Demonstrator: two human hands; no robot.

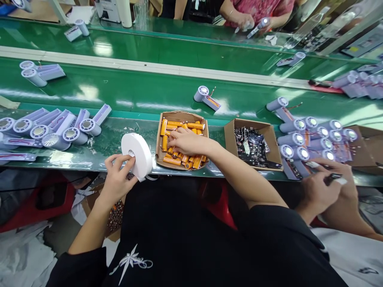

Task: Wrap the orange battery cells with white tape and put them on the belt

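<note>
My left hand (118, 175) grips a thick roll of white tape (142, 155), its fingers hooked into the core, at the bench's front edge. A loose end of tape hangs at the roll's lower side. My right hand (187, 141) reaches into a cardboard box (158, 139) of orange cylindrical battery cells (172, 160). Its fingers point down among the cells, and the fingertips are partly hidden, so whether one is grasped is unclear. Right of that box stands a second cardboard box (230, 139) holding small dark circuit boards (251, 145).
Several lilac fan housings (60, 129) lie at the left, and more lilac housings (311, 137) stand at the right. A single housing (202, 93) sits on the green conveyor belt (143, 89). A co-worker's hands (326, 187) work close at my right. Another person (257, 16) sits opposite.
</note>
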